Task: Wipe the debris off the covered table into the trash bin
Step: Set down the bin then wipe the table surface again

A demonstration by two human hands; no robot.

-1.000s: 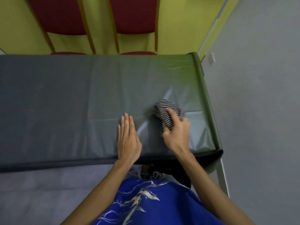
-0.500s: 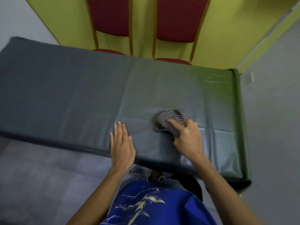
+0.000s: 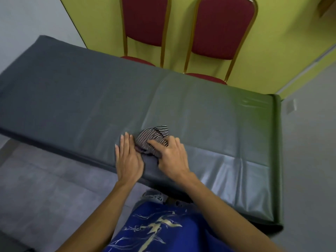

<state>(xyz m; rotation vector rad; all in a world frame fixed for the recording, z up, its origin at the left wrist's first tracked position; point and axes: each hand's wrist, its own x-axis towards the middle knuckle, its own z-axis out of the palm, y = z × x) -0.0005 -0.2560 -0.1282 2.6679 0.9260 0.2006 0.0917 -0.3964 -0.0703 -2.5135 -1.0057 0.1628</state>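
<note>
Wiping step in hand. Right hand (image 3: 172,157) grips bunched black-and-white striped cloth (image 3: 152,137), pressing it on smooth grey-green plastic table cover (image 3: 72,99) near front edge. Left hand (image 3: 128,157) lies flat, fingers straight, just beside cloth. Debris and trash bin not visible. Next move probably needs sweep to table edge.

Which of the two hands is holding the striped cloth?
The right hand, whose fingers curl over the striped cloth. The left hand only lies flat on the table cover beside it, fingers straight.
</note>
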